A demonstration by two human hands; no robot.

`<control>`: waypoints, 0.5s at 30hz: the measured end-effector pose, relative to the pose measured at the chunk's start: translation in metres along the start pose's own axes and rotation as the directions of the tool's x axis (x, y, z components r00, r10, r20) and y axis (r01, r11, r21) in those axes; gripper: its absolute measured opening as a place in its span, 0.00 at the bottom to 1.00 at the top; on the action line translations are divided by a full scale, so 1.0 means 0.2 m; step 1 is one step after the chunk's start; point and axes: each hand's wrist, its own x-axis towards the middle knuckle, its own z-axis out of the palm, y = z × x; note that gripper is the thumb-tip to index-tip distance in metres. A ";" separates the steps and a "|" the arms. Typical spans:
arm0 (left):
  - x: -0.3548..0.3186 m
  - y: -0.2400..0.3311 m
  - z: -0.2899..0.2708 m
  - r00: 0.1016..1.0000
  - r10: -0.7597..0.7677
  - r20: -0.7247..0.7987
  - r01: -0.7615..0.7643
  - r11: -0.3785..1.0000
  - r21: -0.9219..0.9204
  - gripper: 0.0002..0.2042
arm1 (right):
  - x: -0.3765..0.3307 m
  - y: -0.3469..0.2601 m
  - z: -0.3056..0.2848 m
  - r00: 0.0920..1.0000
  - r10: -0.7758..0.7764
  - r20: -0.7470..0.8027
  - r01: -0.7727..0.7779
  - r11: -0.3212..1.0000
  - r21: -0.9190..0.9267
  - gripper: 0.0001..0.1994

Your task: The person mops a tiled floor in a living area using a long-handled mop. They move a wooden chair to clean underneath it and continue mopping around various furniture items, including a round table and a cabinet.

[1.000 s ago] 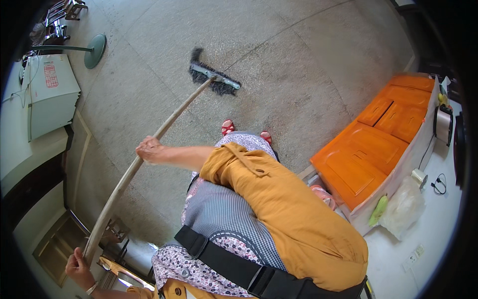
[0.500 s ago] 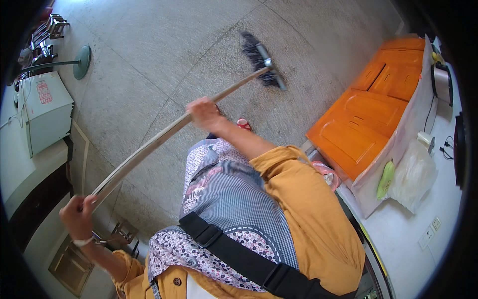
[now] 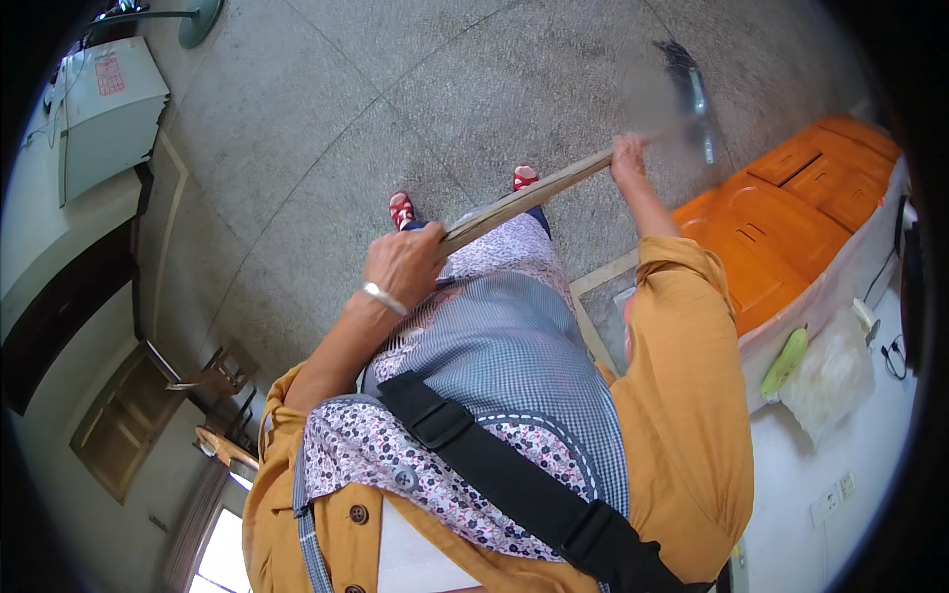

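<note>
A mop with a long wooden handle [image 3: 534, 201] slants across in front of me. Around the top end of the handle, close to my waist, my left hand [image 3: 403, 262] is closed; a white bangle circles that wrist. Farther down the shaft, to the right, my right hand [image 3: 630, 161] grips it with the arm stretched out. The mop head [image 3: 698, 99], a metal bar with dark grey strands, lies on the floor at the far right and is partly blurred, as is the lowest stretch of the handle.
Speckled floor [image 3: 326, 128] spreads ahead, around my feet in red sandals [image 3: 400, 210]. Orange panelled cabinet doors [image 3: 771, 237] border the right side, near a green vegetable [image 3: 785, 362] and a plastic bag [image 3: 828, 381]. A white appliance [image 3: 114, 119] stands at left, a wooden stool [image 3: 225, 374] lower left.
The mop head has swung to the right, close to the orange doors. Both hands have moved right with the handle, the left one coming in to my waist.
</note>
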 end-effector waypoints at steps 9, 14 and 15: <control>-0.55 -0.38 -0.20 0.970 -0.204 -0.129 0.208 0.978 0.018 0.18 | -0.30 -0.82 0.35 0.867 -0.432 -0.250 0.418 0.902 -0.110 0.11; -1.29 -0.52 -0.37 0.735 -0.507 -0.449 0.490 0.856 -0.165 0.07 | -0.68 -1.74 0.34 0.723 -0.691 -0.015 0.690 0.723 -0.048 0.12; -1.41 -0.52 -0.41 0.691 -0.461 -0.557 0.510 0.857 -0.076 0.08 | -0.75 -1.90 0.38 0.715 -0.699 -0.010 0.696 0.710 0.103 0.12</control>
